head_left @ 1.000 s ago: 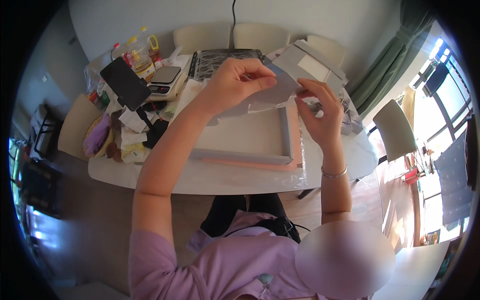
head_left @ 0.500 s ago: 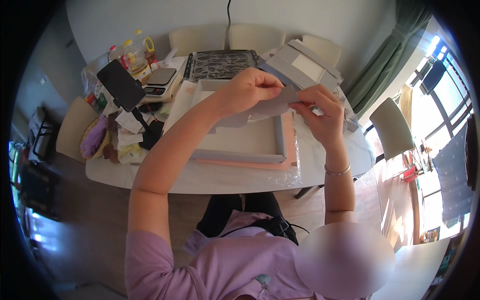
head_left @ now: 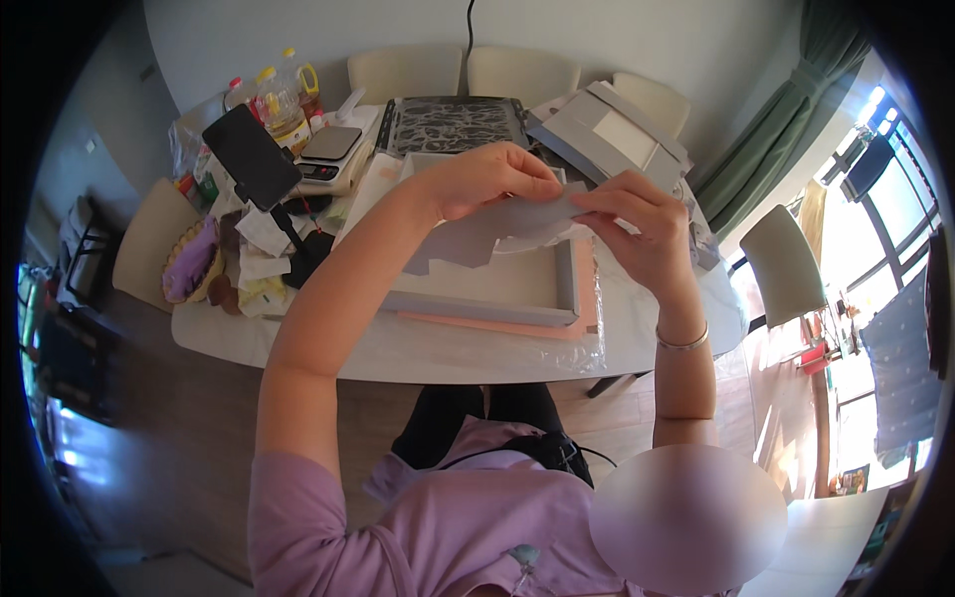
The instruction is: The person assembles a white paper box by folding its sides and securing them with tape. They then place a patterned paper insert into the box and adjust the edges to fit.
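Between my hands, above the table, a thin grey sheet (head_left: pixel 468 235) with a ragged lower edge is held up; it looks like paper or thin card. My left hand (head_left: pixel 497 182) pinches it near its upper edge with thumb and fingers. At its right end the fingertips of my right hand (head_left: pixel 642 224) are closed on it. Below lies a shallow grey box tray (head_left: pixel 487 306) with a pale inside, partly covered by the sheet and my left forearm. Under the tray is a salmon-pink sheet (head_left: pixel 587 289) with clear plastic film along its edge.
A phone on a stand (head_left: pixel 249 159) rises at the left, before a kitchen scale (head_left: pixel 331 144) and oil bottles (head_left: pixel 274 104). A black patterned tray (head_left: pixel 453 124) lies at the back. Grey box parts (head_left: pixel 607 129) are piled back right. A basket (head_left: pixel 189 264) sits at the left edge.
The grey sheet now hangs lower and shows more of its ragged edge. Both hands keep their pinch, with only a slight shift. The whole view has moved a little.
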`<state>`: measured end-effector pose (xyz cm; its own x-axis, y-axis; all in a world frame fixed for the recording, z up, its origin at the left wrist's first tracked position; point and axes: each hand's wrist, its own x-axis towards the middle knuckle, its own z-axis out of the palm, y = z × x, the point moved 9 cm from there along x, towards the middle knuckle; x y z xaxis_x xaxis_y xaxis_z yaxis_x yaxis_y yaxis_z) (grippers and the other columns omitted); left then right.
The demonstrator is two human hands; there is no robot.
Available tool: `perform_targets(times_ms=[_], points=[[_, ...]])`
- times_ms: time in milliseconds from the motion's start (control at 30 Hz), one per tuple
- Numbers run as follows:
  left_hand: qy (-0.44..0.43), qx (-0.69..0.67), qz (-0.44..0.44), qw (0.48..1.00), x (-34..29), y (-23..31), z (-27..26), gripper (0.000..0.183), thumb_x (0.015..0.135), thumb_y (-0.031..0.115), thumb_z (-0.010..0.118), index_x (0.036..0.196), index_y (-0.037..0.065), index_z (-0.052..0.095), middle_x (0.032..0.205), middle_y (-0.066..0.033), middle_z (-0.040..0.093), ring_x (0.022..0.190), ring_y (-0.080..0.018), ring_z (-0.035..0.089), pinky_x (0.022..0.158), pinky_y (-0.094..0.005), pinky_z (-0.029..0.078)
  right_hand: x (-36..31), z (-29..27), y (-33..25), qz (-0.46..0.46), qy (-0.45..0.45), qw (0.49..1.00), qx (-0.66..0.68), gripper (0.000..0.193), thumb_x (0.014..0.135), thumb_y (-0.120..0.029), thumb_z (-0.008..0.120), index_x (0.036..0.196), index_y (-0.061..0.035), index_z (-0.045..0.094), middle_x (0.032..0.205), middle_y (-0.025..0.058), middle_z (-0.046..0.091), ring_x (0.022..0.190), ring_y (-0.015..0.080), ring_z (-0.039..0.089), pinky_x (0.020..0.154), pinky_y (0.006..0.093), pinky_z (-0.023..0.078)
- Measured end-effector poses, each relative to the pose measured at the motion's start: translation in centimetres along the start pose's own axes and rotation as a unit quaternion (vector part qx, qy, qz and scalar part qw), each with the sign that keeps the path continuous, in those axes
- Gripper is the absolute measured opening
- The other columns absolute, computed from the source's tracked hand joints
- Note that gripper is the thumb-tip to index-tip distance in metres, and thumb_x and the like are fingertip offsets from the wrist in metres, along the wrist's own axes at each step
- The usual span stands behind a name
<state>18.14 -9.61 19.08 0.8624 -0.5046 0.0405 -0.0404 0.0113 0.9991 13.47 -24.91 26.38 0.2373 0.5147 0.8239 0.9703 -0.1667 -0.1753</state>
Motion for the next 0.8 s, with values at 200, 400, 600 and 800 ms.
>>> perform_targets(times_ms=[200, 400, 600, 800], points=[[0.049, 0.066, 0.043, 0.996, -1.7, -0.8, -3.2, 0.020, 0.092, 0.026, 0.079, 0.097, 0.007, 0.079, 0.088, 0.0017, 0.072, 0.081, -0.0071, 0.063, 0.076, -0.0241, 0.048, 0.7, -1.1, 0.5, -0.015, 0.021, 0.999, -0.028, 0.021, 0.071, 0.003, 0.084, 0.088, -0.0076, 0.078, 0.084, 0.0018, 0.067, 0.063, 0.0153, 0.062, 0.055, 0.0282, 0.048], [0.057, 0.056, 0.027, 0.996, -1.6, -0.1, -2.6, 0.015, 0.092, 0.021, 0.078, 0.094, 0.006, 0.078, 0.085, 0.0044, 0.072, 0.078, -0.0031, 0.061, 0.076, -0.0217, 0.048, 1.1, -0.8, -0.2, -0.002, 0.015, 0.997, -0.077, 0.026, 0.067, -0.006, 0.088, 0.090, -0.0124, 0.077, 0.097, -0.0020, 0.069, 0.070, 0.0156, 0.061, 0.058, 0.0293, 0.050], [0.017, 0.045, 0.026, 0.999, -1.0, 0.6, -1.0, 0.015, 0.091, 0.022, 0.079, 0.093, 0.007, 0.079, 0.083, 0.0043, 0.072, 0.075, -0.0030, 0.061, 0.071, -0.0217, 0.048, 1.3, -0.8, -0.9, -0.097, -0.008, 0.978, -0.183, 0.029, 0.062, -0.017, 0.089, 0.088, -0.0193, 0.077, 0.100, -0.0077, 0.069, 0.085, 0.0167, 0.058, 0.077, 0.0334, 0.049], [0.040, 0.051, 0.021, 0.998, -1.2, -0.2, -2.3, 0.016, 0.090, 0.022, 0.080, 0.093, 0.007, 0.079, 0.084, 0.0030, 0.073, 0.075, -0.0042, 0.062, 0.071, -0.0229, 0.050, 0.9, -1.5, -0.6, -0.103, -0.006, 0.971, -0.217, 0.033, 0.058, -0.018, 0.089, 0.089, -0.0214, 0.077, 0.100, -0.0086, 0.070, 0.095, 0.0168, 0.061, 0.090, 0.0375, 0.044]])
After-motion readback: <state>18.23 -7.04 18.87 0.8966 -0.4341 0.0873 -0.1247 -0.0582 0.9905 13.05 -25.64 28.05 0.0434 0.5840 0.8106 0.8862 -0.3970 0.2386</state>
